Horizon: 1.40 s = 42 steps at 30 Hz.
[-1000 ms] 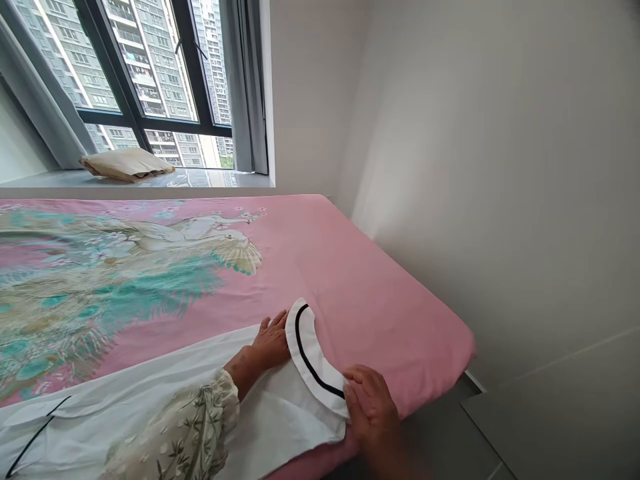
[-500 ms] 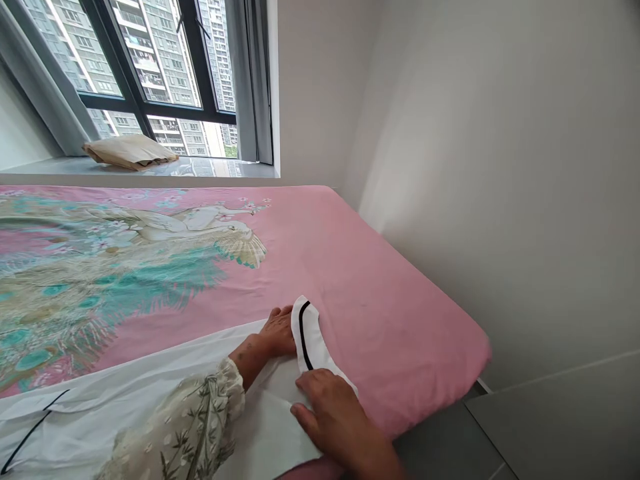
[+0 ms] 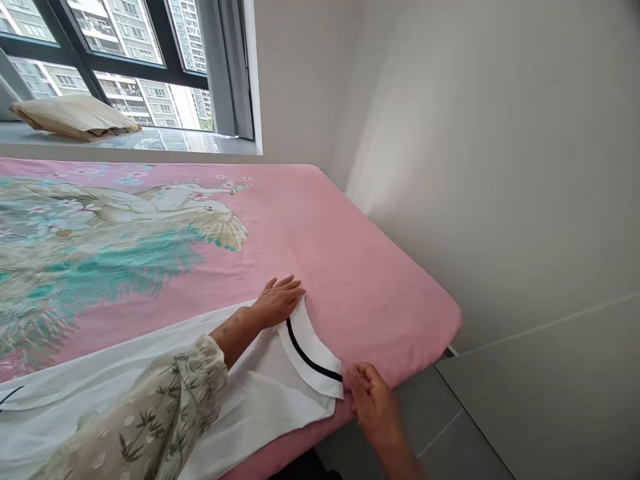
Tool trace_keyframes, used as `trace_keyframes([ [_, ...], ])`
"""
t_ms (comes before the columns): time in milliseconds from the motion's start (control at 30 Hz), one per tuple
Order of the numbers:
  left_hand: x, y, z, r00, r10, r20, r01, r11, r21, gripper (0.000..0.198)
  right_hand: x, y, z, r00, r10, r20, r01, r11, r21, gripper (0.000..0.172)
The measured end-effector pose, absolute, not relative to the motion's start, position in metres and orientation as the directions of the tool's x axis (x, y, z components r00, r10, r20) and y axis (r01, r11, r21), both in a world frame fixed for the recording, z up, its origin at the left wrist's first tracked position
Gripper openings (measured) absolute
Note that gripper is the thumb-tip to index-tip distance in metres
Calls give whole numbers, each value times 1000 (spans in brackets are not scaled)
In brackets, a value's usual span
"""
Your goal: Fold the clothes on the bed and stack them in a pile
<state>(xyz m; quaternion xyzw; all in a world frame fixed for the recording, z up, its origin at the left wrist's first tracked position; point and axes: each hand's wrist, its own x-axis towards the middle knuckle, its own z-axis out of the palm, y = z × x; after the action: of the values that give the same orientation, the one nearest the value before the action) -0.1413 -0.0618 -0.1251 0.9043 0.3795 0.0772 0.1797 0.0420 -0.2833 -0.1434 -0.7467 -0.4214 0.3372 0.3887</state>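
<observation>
A white garment [image 3: 270,400] with a black-striped collar [image 3: 313,357] lies along the front edge of the pink bed. My left hand [image 3: 280,300] rests on the collar's far end, palm down, with fingers stretched out. At the collar's near right end, my right hand [image 3: 367,393] has its thumb and fingers pinched on the tip. The collar lies curved and flat between my two hands. Part of another black line shows on the garment at the far left.
The pink sheet [image 3: 350,267] has a peacock print on its left. A brown paper package [image 3: 75,117] lies on the windowsill. Grey curtains flank the window. Beyond the bed's right edge are a wall and grey floor [image 3: 435,413].
My right hand has moved right and now pinches the collar's end. My left hand has shifted onto the collar's far end. The collar is spread flatter, and the view has tilted down and right.
</observation>
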Motion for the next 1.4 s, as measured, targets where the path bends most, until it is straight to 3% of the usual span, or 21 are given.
trace_keyframes([
  [100,-134,-56,-133,642,751,-158,746,-562,357,49,36,-278,-152,391,890,-236,408,-397,-822,39],
  [333,-134,-54,-143,619,763,-187,766,-534,359,57,48,-278,-171,322,831,-454,171,-523,-835,44],
  [467,-131,-55,-140,613,769,-181,767,-525,368,58,49,-276,-164,269,849,-455,296,-522,-800,46],
  [533,-134,-63,-134,604,787,-129,763,-523,381,58,46,-273,-159,273,869,-412,369,-491,-789,39],
  [600,-142,-79,-124,633,773,23,697,-583,417,51,44,-272,-158,298,869,-395,383,-488,-784,34],
  [700,-164,-119,-106,770,609,190,487,-754,441,34,45,-276,-163,326,852,-409,335,-509,-793,35],
  [833,-185,-174,-96,880,468,87,380,-800,464,31,47,-281,-173,339,852,-399,284,-496,-821,36],
  [1033,-180,-243,-115,847,454,276,354,-870,344,17,46,-280,-172,329,846,-419,226,-502,-835,33],
  [1167,-179,-291,-135,844,472,255,395,-869,300,18,45,-281,-169,329,853,-405,203,-482,-852,32],
  [1333,-171,-321,-169,740,642,201,599,-765,237,65,42,-285,-169,344,860,-378,188,-457,-869,34],
  [1400,-157,-326,-181,684,698,210,651,-715,254,75,41,-286,-170,347,862,-370,188,-451,-873,34],
])
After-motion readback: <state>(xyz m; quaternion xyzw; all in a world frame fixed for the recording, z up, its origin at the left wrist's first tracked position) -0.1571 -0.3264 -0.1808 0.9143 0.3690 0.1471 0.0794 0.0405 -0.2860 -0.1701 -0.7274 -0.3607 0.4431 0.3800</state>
